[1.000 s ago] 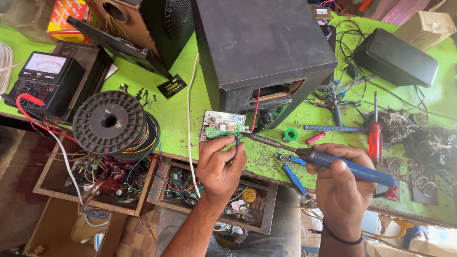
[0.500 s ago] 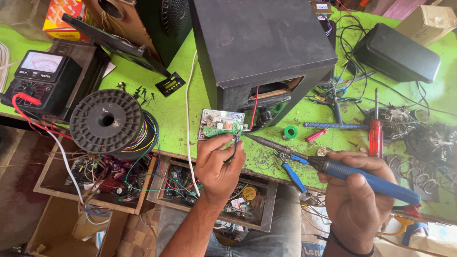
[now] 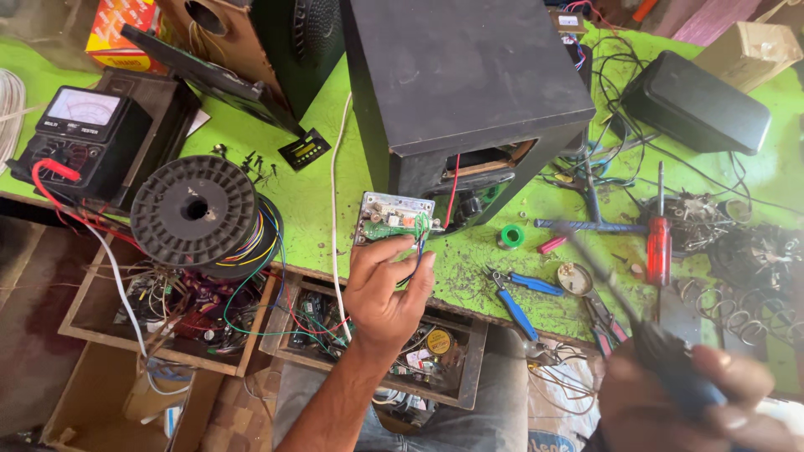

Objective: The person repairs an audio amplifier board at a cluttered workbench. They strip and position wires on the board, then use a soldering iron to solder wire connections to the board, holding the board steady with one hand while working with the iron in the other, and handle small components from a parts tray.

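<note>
My left hand (image 3: 385,289) rests at the front of the green bench and pinches thin wires that run to a small green circuit board (image 3: 394,219). The board lies just in front of a black speaker box (image 3: 469,84), and a red wire hangs from the box down to it. My right hand (image 3: 695,402), blurred at the lower right, grips a blue-handled soldering iron (image 3: 624,310). Its dark tip points up and to the left, well away from the board.
A black wire spool (image 3: 194,211) and an analog meter (image 3: 75,134) sit at the left. Blue-handled pliers (image 3: 515,293), a green tape roll (image 3: 509,237) and a red screwdriver (image 3: 659,238) lie right of the board. Open drawers of parts (image 3: 176,310) hang below the bench edge.
My right hand has pulled the soldering iron away from the board, down and to the right. My left hand has stayed on the wires by the board.
</note>
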